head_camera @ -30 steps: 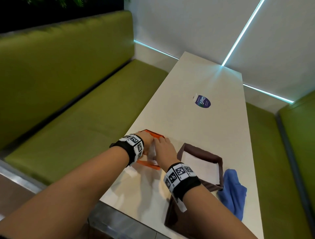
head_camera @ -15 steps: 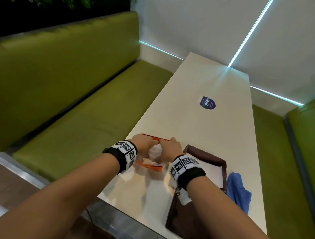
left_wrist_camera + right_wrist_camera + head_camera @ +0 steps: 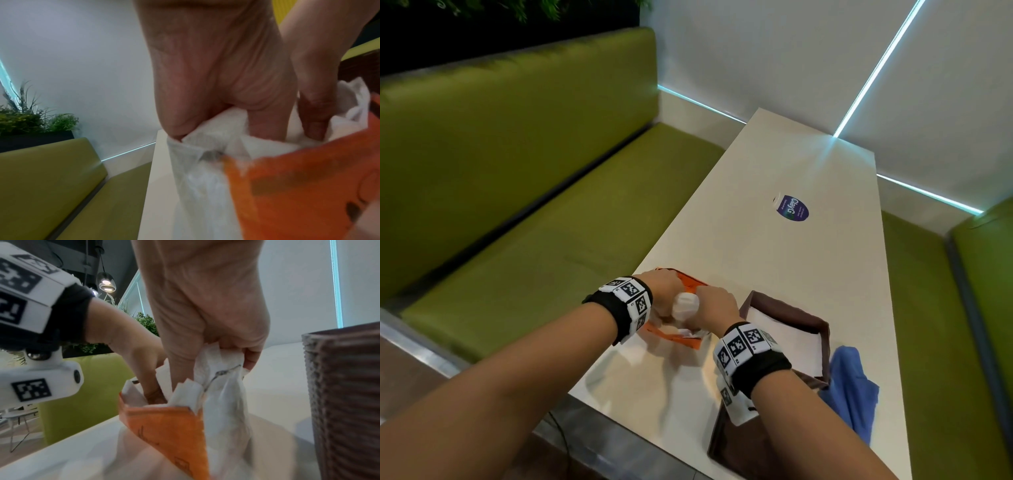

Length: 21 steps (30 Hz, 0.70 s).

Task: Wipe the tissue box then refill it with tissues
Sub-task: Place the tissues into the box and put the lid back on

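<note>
An orange tissue packet (image 3: 675, 337) lies on the white table (image 3: 784, 260) near its left edge. Both hands dig into its open mouth. My left hand (image 3: 666, 291) curls round the left side of the white tissues (image 3: 686, 303); the left wrist view shows its thumb and fingers clamping the tissues (image 3: 207, 159) above the packet (image 3: 298, 186). My right hand (image 3: 717, 306) pinches the same tissues (image 3: 222, 386) from the right. The brown tissue box (image 3: 825, 346) stands open just right of the hands, with white tissue lying inside. A blue cloth (image 3: 849, 387) lies by its right side.
The box's brown lid (image 3: 726, 445) lies at the table's near edge under my right forearm. A purple sticker (image 3: 792, 209) sits mid-table. Green bench seats (image 3: 534, 260) run along both sides, and a white wall closes off the far end.
The hands first lay over the packet. They have since drawn a bunch of white tissue up out of it, and it now bulges between them.
</note>
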{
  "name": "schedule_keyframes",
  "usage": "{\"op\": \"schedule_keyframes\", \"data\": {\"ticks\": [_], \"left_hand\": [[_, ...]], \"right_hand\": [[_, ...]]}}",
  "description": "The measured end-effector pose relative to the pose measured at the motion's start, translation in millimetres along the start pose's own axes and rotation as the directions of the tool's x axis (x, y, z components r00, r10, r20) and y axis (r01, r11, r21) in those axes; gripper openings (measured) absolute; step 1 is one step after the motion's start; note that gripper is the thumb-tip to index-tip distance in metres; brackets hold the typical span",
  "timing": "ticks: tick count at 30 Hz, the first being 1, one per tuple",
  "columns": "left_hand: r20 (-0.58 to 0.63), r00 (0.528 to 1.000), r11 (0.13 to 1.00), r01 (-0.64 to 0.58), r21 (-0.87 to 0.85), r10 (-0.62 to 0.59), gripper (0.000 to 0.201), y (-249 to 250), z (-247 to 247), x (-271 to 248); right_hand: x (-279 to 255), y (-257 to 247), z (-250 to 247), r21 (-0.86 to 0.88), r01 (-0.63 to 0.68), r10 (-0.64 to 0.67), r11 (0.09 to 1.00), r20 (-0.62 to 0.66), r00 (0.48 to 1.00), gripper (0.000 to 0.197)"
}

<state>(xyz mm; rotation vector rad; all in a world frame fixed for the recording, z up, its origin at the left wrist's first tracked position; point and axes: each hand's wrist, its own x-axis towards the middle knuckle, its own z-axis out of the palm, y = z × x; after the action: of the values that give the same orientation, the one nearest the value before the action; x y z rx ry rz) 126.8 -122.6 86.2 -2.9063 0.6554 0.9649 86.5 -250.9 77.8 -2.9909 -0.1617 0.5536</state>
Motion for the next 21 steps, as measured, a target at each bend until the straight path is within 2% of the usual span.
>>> {"op": "schedule_keyframes", "data": {"ticks": [4,8,12,14,16,18,19,21], "left_hand": [[-0.023,0.999,0.999,-0.035,-0.033,0.034,0.029,-3,0,-2],[-0.054,0.997,0.994,-0.061,-0.090,0.056,0.044,-10,-1,-7],[-0.091,0.992,0.987,-0.103,-0.122,0.092,0.048,-18,-9,-14],[-0.125,0.987,0.984,-0.116,-0.132,0.099,0.057,-25,-13,-14],[-0.157,0.983,0.976,-0.122,-0.178,0.094,0.055,-30,-16,-14],[-0.220,0.973,0.929,-0.138,-0.343,0.063,0.054,-38,-17,-14],[-0.259,0.965,0.883,-0.161,-0.441,0.046,0.056,-42,-17,-13],[-0.319,0.947,0.769,-0.218,-0.601,0.019,0.058,-48,-16,-13]], "right_hand": [[-4,6,-3,0.162,-0.042,0.039,0.986,0.022,0.999,0.036],[-7,15,-6,0.376,-0.067,0.074,0.924,-0.004,0.997,0.035],[-11,17,-11,0.438,-0.071,0.093,0.896,-0.027,0.995,0.031],[-15,17,-14,0.516,-0.051,0.087,0.855,-0.046,0.995,0.028],[-18,19,-14,0.608,-0.035,0.106,0.793,-0.082,0.991,0.026],[-20,21,-13,0.704,-0.028,0.147,0.710,-0.109,0.983,0.029],[-21,23,-13,0.764,-0.029,0.173,0.645,-0.109,0.979,0.031],[-25,25,-12,0.904,-0.027,0.218,0.427,-0.074,0.973,0.037]]}}
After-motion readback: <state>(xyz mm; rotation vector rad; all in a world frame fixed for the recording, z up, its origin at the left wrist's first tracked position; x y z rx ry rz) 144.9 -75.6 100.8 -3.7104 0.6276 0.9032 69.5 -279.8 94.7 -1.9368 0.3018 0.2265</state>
